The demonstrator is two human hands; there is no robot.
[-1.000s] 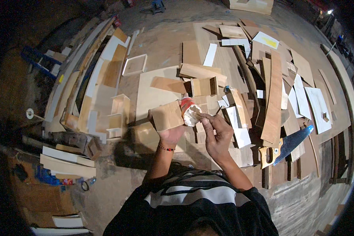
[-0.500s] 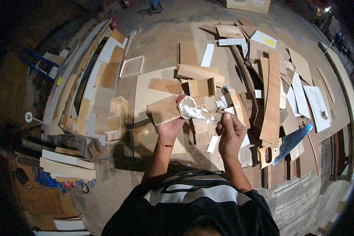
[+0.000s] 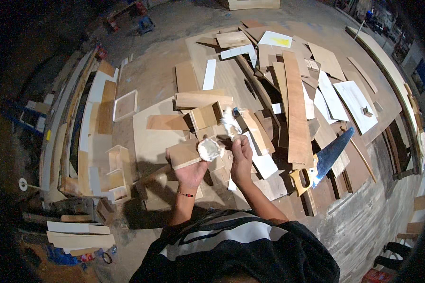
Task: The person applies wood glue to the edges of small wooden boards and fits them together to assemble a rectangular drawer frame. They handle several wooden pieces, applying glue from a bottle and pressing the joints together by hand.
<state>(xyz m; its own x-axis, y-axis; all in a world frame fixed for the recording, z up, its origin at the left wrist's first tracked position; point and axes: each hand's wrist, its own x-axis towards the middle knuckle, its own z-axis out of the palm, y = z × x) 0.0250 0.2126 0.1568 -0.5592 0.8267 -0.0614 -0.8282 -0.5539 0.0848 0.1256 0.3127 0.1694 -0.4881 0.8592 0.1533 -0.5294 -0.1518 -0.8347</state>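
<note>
My left hand (image 3: 190,174) is closed around a small round cup (image 3: 209,150) with white paste smeared over its rim and inside. The same hand also supports a flat wooden piece (image 3: 182,153) beside the cup. My right hand (image 3: 242,158) pinches a short applicator whose far end is coated in thick white paste (image 3: 230,123). That coated end points away from me, apart from the cup. Just beyond it lies a small wooden box-like piece (image 3: 204,117).
A handsaw (image 3: 333,153) with a yellow handle lies on the right among wood offcuts and long boards (image 3: 297,108). White panels (image 3: 356,106) lie farther right. Small wooden frames (image 3: 125,105) and long stacked boards (image 3: 82,127) are on the left.
My right hand has drawn the applicator away from the cup, and its coated end now points forward. My left hand still holds the cup and wooden piece. The view has shifted right.
</note>
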